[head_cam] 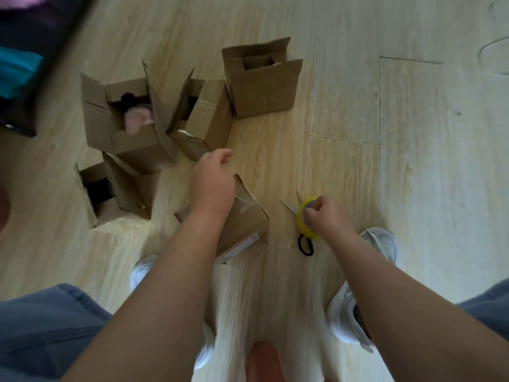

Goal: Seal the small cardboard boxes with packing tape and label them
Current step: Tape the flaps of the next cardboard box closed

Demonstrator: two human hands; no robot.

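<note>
A small closed cardboard box [245, 224] with clear tape on top lies on the wooden floor between my feet. My left hand [212, 186] hovers over its far end, fingers loosely curled, holding nothing I can see. My right hand [327, 216] pinches a yellow roll of packing tape [304, 219] that stands on the floor to the right of the box. Scissors [292, 206] with black handles lie under the roll. Several open boxes stand beyond: one with pink cloth [129, 122], one beside it [201, 117], one at the far right [259, 81], one at the left [110, 194].
My white shoes [355, 307] stand on either side of the taped box, and my blue trouser legs [41, 326] fill the lower corners. A dark piece of furniture [30, 59] with coloured cloth sits at the top left. Bare floor lies to the right.
</note>
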